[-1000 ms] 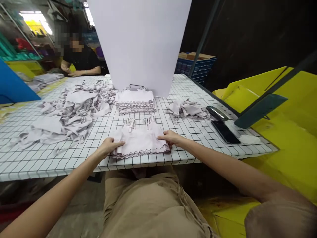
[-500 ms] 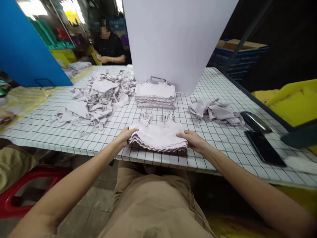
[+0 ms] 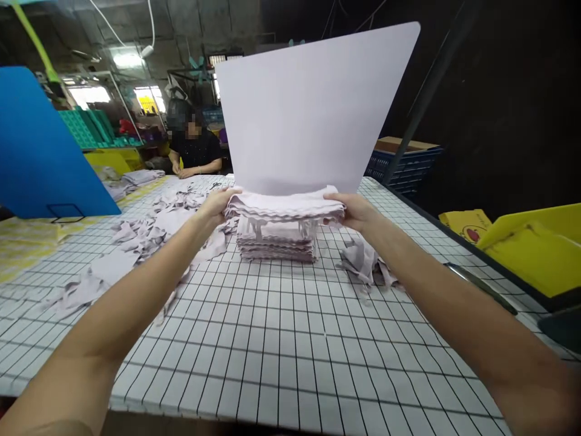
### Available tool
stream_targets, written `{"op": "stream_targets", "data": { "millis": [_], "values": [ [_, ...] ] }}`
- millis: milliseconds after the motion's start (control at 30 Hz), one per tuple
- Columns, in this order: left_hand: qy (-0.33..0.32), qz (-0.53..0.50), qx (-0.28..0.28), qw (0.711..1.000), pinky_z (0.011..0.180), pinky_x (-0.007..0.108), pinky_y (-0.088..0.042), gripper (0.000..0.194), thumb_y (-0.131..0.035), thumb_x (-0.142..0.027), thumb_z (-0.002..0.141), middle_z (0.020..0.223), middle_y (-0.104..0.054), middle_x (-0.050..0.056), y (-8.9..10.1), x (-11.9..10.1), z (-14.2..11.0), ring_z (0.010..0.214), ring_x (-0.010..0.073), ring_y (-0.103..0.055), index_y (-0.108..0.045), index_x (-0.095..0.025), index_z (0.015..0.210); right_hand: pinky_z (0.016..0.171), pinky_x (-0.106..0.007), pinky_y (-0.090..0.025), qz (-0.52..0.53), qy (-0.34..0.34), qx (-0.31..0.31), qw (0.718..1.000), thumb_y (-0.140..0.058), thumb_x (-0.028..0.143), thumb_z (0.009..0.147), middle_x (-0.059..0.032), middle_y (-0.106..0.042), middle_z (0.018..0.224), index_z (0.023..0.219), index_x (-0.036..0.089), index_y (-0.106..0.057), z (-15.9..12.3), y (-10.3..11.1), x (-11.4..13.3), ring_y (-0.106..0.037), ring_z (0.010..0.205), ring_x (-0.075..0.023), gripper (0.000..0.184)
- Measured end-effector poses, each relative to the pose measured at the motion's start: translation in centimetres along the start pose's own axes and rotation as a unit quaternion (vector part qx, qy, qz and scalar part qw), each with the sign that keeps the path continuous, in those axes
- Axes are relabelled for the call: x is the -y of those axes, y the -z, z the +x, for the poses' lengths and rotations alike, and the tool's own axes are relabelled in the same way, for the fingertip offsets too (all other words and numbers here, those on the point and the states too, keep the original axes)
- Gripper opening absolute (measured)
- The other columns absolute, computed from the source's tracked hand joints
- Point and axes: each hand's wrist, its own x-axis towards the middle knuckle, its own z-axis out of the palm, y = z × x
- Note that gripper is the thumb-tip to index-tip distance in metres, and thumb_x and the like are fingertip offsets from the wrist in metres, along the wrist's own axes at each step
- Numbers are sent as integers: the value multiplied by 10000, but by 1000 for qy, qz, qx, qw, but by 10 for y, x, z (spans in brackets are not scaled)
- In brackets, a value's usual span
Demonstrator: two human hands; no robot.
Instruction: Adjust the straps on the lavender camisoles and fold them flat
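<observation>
Between my two hands hangs a layered stack of pale lilac fabric pieces [image 3: 284,204] with wavy edges. My left hand [image 3: 218,204] grips its left end, thumb on top. On the right end, my right hand [image 3: 356,211] is closed the same way, fingers underneath. Thin straps dangle below the held stack. Just beneath and behind it, a thicker pile of the same fabric pieces [image 3: 276,245] rests on the checked tablecloth [image 3: 272,339]; the held stack hides its top. A large white board [image 3: 313,121] stands right behind.
Loose fabric scraps [image 3: 109,266] spread over the left side, and a smaller scrap heap [image 3: 363,260] lies right. A blue board [image 3: 49,145] stands at left. Yellow bins [image 3: 540,248] and blue crates [image 3: 399,166] flank the table's right edge. Another person [image 3: 195,145] sits at the far end.
Both hands have lifted the fabric stack off the front of the table and carried it forward, over the thicker pile. The view has tilted upward.
</observation>
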Motion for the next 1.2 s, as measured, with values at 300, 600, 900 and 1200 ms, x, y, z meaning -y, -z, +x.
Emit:
{"op": "stream_targets", "data": {
  "millis": [300,600,900,1200],
  "values": [
    [33,56,-70,995,624,203,-545,545,-722,-97,835,867,-723,28,13,75,85,632,97,-653,-523,-153,1339,434,-205,-507,-28,-31,-72,997,-687,106,875,-8,-607,546,786,129,-609,96,-5,-63,-543,481,-103,120],
    [96,202,-73,972,771,366,-578,748,-755,-203,793,1065,-710,139,34,127,82,855,242,-714,-452,-150,1475,463,-243,-478,-149,-92,-80,981,-710,214,857,62,-447,485,773,150,-587,111,15,-116,-369,426,-74,162],
    [-149,679,88,714,1244,562,-162,622,-424,-444,996,1646,-314,121,19,142,62,1558,354,-149,-395,-171,1554,1146,-722,-231,-639,171,-39,749,-468,531,993,-132,-300,1648,1542,267,-389,83,-4,-135,-282,1488,-426,614],
    [-268,614,-19,742,1197,644,-241,525,-492,-455,930,1645,-320,95,55,131,28,1530,395,-221,-562,-262,1414,1107,-561,-362,-578,165,-174,780,-568,376,953,-159,-670,1266,1207,159,-682,-22,115,-143,-550,1215,-320,353]
  ]
}}
